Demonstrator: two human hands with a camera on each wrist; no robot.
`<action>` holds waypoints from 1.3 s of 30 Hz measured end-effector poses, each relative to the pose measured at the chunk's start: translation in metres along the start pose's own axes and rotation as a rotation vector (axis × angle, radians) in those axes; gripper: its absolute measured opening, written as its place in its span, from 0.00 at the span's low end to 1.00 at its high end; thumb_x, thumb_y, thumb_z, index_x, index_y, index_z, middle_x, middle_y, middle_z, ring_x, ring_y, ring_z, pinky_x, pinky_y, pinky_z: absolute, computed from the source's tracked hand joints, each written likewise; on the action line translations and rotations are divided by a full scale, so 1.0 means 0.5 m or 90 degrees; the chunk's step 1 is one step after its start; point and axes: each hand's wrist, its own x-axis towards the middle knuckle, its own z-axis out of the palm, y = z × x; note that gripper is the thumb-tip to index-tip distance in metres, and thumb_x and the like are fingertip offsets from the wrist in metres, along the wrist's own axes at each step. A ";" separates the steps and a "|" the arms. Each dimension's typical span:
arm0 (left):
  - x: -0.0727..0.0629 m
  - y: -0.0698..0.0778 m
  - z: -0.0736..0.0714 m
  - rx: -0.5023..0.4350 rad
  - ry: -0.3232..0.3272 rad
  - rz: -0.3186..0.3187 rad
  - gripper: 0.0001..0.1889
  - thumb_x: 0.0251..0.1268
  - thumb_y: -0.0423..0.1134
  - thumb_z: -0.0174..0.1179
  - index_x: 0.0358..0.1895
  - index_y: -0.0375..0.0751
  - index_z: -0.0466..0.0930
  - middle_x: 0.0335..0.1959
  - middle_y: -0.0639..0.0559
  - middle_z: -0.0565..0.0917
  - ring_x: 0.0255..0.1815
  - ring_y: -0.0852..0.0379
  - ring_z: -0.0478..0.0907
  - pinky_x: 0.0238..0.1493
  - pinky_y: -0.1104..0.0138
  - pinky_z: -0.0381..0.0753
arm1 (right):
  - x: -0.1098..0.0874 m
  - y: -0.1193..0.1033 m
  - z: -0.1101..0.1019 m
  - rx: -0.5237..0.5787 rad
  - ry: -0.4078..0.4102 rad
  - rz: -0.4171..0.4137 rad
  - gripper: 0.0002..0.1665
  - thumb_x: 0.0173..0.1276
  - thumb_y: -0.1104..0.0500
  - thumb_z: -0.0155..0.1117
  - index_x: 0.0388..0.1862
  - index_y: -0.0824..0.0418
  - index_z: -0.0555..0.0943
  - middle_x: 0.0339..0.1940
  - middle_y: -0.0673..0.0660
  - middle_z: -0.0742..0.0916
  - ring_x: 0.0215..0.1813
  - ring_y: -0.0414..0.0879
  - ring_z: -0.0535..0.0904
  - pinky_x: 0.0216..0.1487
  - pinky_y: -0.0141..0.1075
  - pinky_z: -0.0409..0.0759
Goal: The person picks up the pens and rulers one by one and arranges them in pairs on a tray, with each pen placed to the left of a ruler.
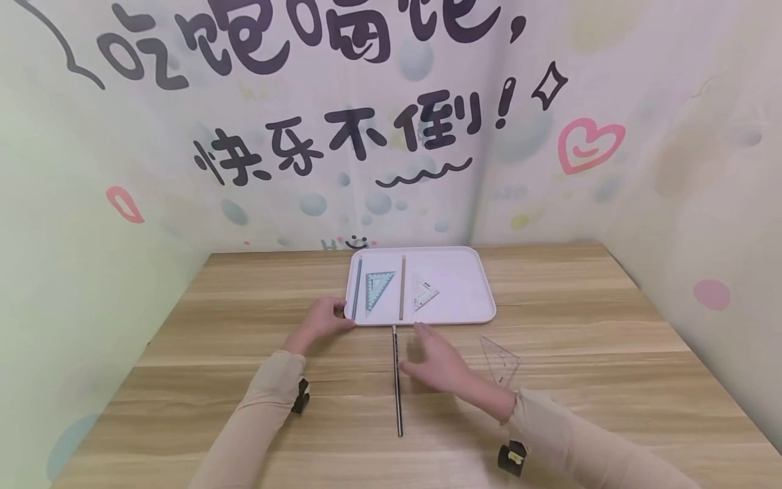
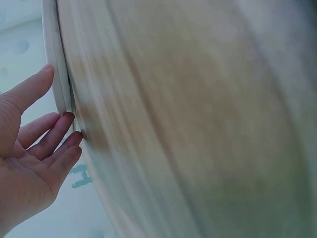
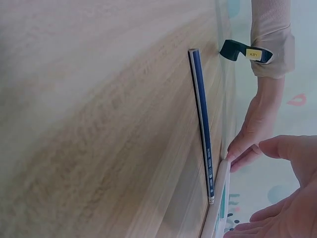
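My left hand (image 1: 320, 318) touches the front left corner of a white tray (image 1: 455, 288), thumb at the front rim and fingers along the left side. In the left wrist view the fingers of this hand (image 2: 34, 144) are loosely bent against the rim. My right hand (image 1: 438, 360) has its fingers extended, fingertips right at the tray's front rim, with nothing held. Between the hands a dark striped pencil (image 1: 397, 384) lies on the table, its far end close to the tray. The right wrist view shows this pencil (image 3: 202, 119) with blue and silver sides.
In the tray lie a bluish pencil (image 1: 357, 288), a blue set square (image 1: 377, 288), a brown pencil (image 1: 402, 288) and a clear set square (image 1: 427, 295). Another clear set square (image 1: 502, 360) lies on the wooden table (image 1: 580, 326) beside my right wrist. A printed wall covering (image 1: 391, 204) stands behind.
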 end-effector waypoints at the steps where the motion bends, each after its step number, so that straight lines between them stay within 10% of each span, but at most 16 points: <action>1: 0.000 0.000 0.000 0.001 0.000 0.000 0.17 0.47 0.35 0.68 0.43 0.33 0.80 0.36 0.46 0.81 0.35 0.54 0.70 0.45 0.59 0.70 | -0.001 0.000 0.001 0.002 0.000 -0.003 0.47 0.53 0.53 0.67 0.64 0.74 0.58 0.65 0.70 0.64 0.66 0.61 0.59 0.64 0.49 0.57; 39: 0.001 -0.002 -0.001 0.018 0.005 0.014 0.15 0.47 0.36 0.67 0.39 0.34 0.81 0.32 0.48 0.79 0.33 0.55 0.69 0.41 0.61 0.69 | -0.048 -0.023 0.038 0.001 -0.054 -0.023 0.39 0.50 0.53 0.69 0.55 0.76 0.69 0.53 0.70 0.76 0.54 0.61 0.72 0.54 0.49 0.70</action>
